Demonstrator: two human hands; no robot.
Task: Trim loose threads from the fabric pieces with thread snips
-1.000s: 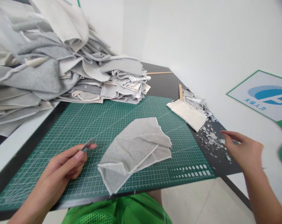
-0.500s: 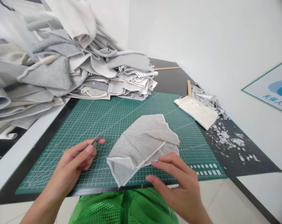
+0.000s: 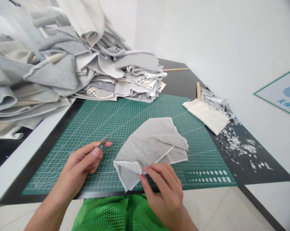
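Note:
A light grey sewn fabric piece with pale overlocked seams lies on the green cutting mat, near its front edge. My right hand pinches the fabric's near edge between thumb and forefinger, where two seams meet. To the left of the fabric and apart from it, my left hand is closed around small thread snips. Their blades point away and to the right, towards the fabric; the rest of the snips is hidden in the fingers.
Tall piles of grey and cream fabric pieces crowd the back left. A folded cream cloth lies over the mat's right edge, beside a wooden strip. Fabric and thread scraps litter the black table on the right.
My right hand has moved left along the fabric's near edge and now pinches it at the seam. The left hand still holds the snips. The view has shifted slightly.

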